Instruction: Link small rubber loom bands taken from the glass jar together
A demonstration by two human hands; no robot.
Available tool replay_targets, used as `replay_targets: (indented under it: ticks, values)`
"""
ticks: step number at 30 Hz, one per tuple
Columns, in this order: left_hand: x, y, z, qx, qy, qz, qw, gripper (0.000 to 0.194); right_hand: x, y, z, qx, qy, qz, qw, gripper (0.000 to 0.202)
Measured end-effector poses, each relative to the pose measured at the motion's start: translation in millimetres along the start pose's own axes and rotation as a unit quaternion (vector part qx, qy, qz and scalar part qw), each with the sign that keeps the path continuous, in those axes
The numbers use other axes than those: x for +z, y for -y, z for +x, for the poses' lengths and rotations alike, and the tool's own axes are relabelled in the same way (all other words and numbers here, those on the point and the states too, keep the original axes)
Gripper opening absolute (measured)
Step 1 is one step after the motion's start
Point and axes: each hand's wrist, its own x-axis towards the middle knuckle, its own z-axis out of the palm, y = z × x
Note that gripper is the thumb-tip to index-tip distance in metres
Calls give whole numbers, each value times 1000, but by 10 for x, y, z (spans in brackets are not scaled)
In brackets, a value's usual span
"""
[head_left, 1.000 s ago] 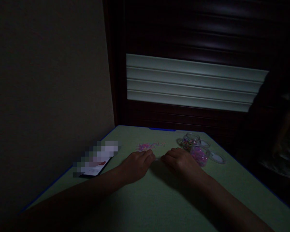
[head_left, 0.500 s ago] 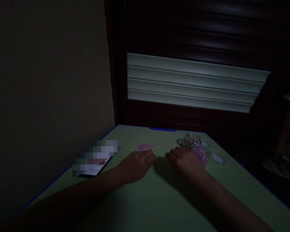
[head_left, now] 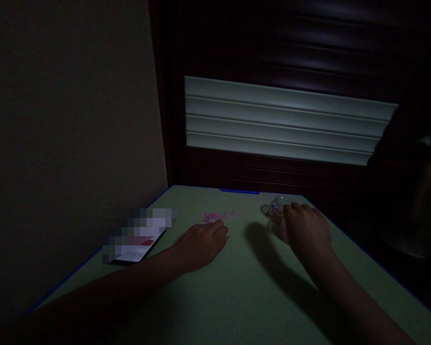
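My left hand (head_left: pixel 203 244) rests on the green table with its fingers curled together, just in front of a loose pile of small pink and pale bands (head_left: pixel 212 217). What it holds, if anything, is too small to see. My right hand (head_left: pixel 306 227) is over the clear jar of pink pieces (head_left: pixel 283 232), hiding most of it; its fingertips are hidden or too dark to make out. Behind and left of that hand stands a clear round jar with multicoloured pieces (head_left: pixel 276 209).
A flat device or sheet with a lit, pixelated face (head_left: pixel 140 242) lies at the table's left edge. The green table (head_left: pixel 230 297) has a blue rim. A wall stands at the left, and a dark slatted panel with a pale section (head_left: pixel 273 122) rises behind.
My right hand has moved right and up from the middle of the table to over the jar of pink pieces. My left hand has stayed almost in place. The view has shifted slightly.
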Motion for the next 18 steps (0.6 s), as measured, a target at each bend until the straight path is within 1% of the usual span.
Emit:
replay_targets:
  ticks: [3, 6, 9, 13, 18]
  values:
    - [-29, -6, 5, -9, 13, -11, 1000, 24, -14, -77, -6, 45, 17, -19, 999, 16]
    - [-22, -6, -1, -12, 14, -6, 1000, 24, -16, -122, -14, 71, 33, -27, 997, 11]
    - [13, 5, -11, -10, 14, 10, 1000, 23, -3, -138, -11, 81, 46, -24, 995, 10]
    - [52, 26, -23, -13, 27, 15, 999, 21, 24, -143, 2, 86, 59, -18, 994, 14]
    - [47, 29, -22, -16, 35, 14, 999, 19, 25, -155, 6, 92, 77, -21, 993, 19]
